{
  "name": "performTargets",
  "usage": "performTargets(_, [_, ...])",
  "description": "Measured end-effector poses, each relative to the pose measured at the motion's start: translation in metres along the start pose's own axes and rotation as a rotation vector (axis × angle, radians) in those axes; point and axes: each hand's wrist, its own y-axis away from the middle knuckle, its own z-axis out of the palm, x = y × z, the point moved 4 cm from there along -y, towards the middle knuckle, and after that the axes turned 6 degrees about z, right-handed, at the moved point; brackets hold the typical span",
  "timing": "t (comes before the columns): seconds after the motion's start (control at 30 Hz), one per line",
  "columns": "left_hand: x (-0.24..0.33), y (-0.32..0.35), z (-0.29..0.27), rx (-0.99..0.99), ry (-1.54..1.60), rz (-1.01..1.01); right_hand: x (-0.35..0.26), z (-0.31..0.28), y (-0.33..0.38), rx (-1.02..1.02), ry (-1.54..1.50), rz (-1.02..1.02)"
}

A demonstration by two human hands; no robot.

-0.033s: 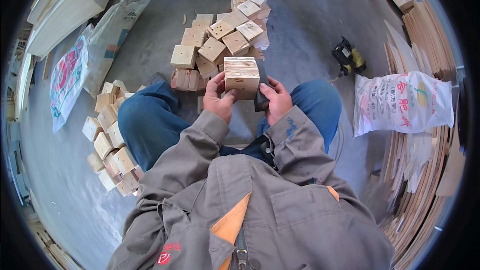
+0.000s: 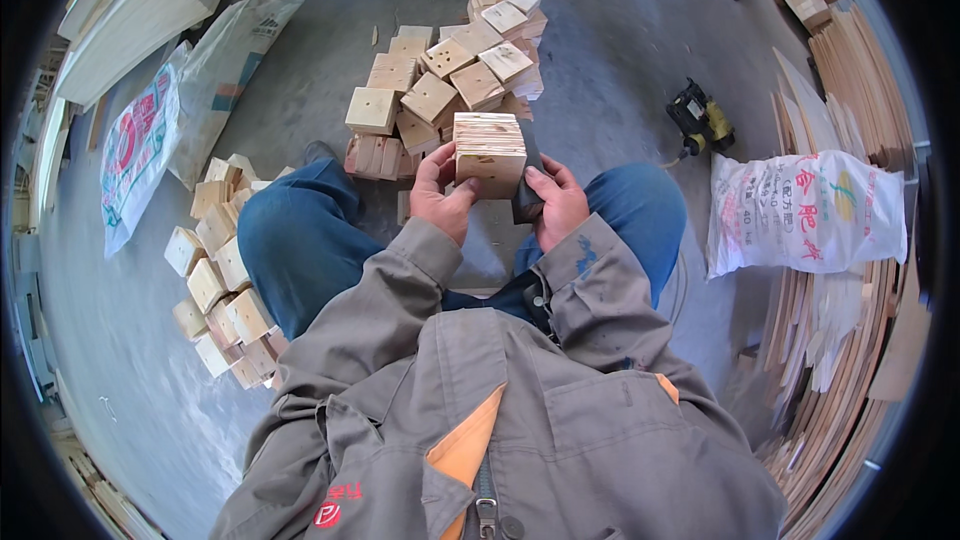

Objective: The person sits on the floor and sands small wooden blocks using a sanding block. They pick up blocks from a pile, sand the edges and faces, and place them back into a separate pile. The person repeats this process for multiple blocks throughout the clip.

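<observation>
"While the left hand [image 2: 444, 197] has its fingers wrapped around one side of the layered wooden block [image 2: 490, 155], where does the block lie from that grip?"

"Just to its right, up in front of the body and between both hands. The left thumb presses on the near face, so that hand is clamped on the wood and is the nearer one."

"And the right hand [image 2: 562, 208]?"

"Closed on a dark slab [image 2: 525, 206], thumb on the slab's near side. Its other fingers are mostly hidden, so I can't tell how they sit. The slab stands between the right hand and the block's right side, apparently against it."

"Which way does the block point?"

"Its near face is toward the body, and the ridged face is up, with the layer lines running left to right, from one hand toward the other. It looks nearly as wide as deep; I can't tell a clear long axis. The slab's runs from near the body toward the far side, across those lines."

"Anything beyond the grip?"

"A pile of wooden blocks [image 2: 430, 97], just past the hands."
</observation>
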Motion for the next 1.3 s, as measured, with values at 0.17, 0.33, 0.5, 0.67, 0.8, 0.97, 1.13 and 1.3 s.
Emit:
performTargets(0.17, [0.000, -0.003, -0.004, 0.014, -0.057, 0.046, 0.006, -0.009, -0.009, -0.023, -0.094, 0.000])
performTargets(0.33, [0.009, -0.001, -0.004, 0.045, -0.024, 0.019, 0.006, -0.006, -0.006, -0.022, -0.107, 0.082])
performTargets(0.5, [0.013, -0.002, -0.005, -0.006, -0.168, 0.114, 0.008, -0.010, -0.014, -0.072, -0.163, 0.077])
performTargets(0.67, [0.042, 0.007, 0.000, -0.030, -0.512, 0.438, 0.011, -0.009, -0.014, -0.067, -0.189, 0.065])
performTargets(0.8, [0.048, 0.009, 0.004, -0.053, -0.367, 0.346, 0.011, -0.011, -0.015, -0.113, -0.215, 0.060])
performTargets(0.97, [0.050, 0.010, 0.005, -0.119, -0.278, 0.377, 0.010, -0.011, -0.017, -0.198, -0.264, 0.050])
performTargets(1.13, [0.054, 0.012, 0.005, -0.109, -0.275, 0.420, 0.013, -0.017, -0.023, -0.180, -0.194, 0.053])
performTargets(1.3, [0.061, 0.013, 0.007, -0.075, -0.206, 0.381, 0.013, -0.015, -0.022, -0.224, -0.201, 0.060])
